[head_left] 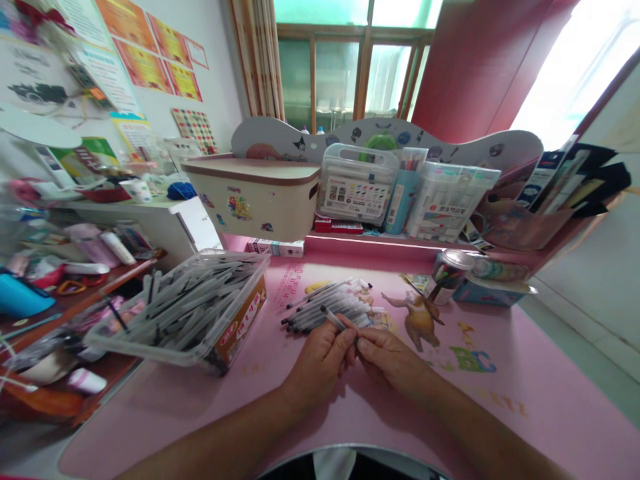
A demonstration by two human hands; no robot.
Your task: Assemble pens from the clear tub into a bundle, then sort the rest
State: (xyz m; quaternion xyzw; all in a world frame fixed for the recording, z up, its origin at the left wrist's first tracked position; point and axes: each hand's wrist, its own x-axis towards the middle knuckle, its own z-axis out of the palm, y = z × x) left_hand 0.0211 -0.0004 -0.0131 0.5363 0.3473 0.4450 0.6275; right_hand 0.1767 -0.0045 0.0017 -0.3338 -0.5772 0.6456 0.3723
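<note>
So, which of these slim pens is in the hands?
The pen between the left hand and the right hand, its dark end pointing over the pile; the others lie in that pile or the clear tub.

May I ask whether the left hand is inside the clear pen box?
No, the left hand is over the pink desk, holding a pen beside the right hand.

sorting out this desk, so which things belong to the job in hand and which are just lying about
Likely part of the job:
pen in the left hand, right hand close beside it
loose pile of pens
plastic tub of pens

Seemingly just lying about:
beige lidded box
two clear cases
jar
</note>
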